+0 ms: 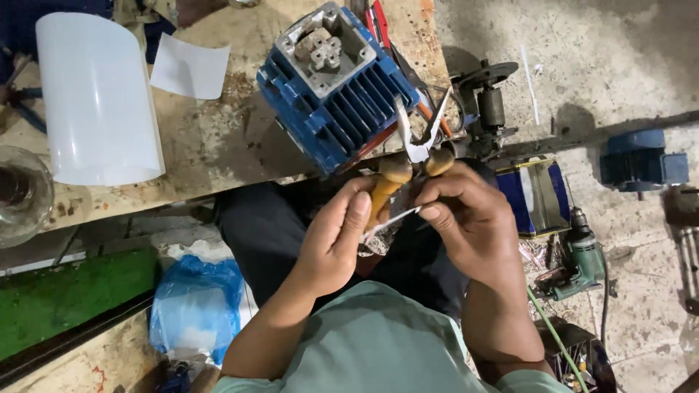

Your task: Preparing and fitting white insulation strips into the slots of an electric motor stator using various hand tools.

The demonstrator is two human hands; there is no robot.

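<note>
At frame centre: left hand (336,236) and right hand (470,218), both curled closed, pinching a thin white strip (393,218) between fingertips. Just above, orange-handled metal pliers (416,156), jaws spread, handles against the fingers. Upper centre on the worn wooden bench (211,138): finned blue electric motor housing (335,84). Upper left: curved white plastic sheet (95,98).

Both bare forearms are reaching forward from short green sleeves and meeting in front of the chest. The left hand (336,240) is curling its fingers with the thumb pointing up, while the right hand (470,218) is pinching with thumb and forefinger, knuckles raised.
</note>
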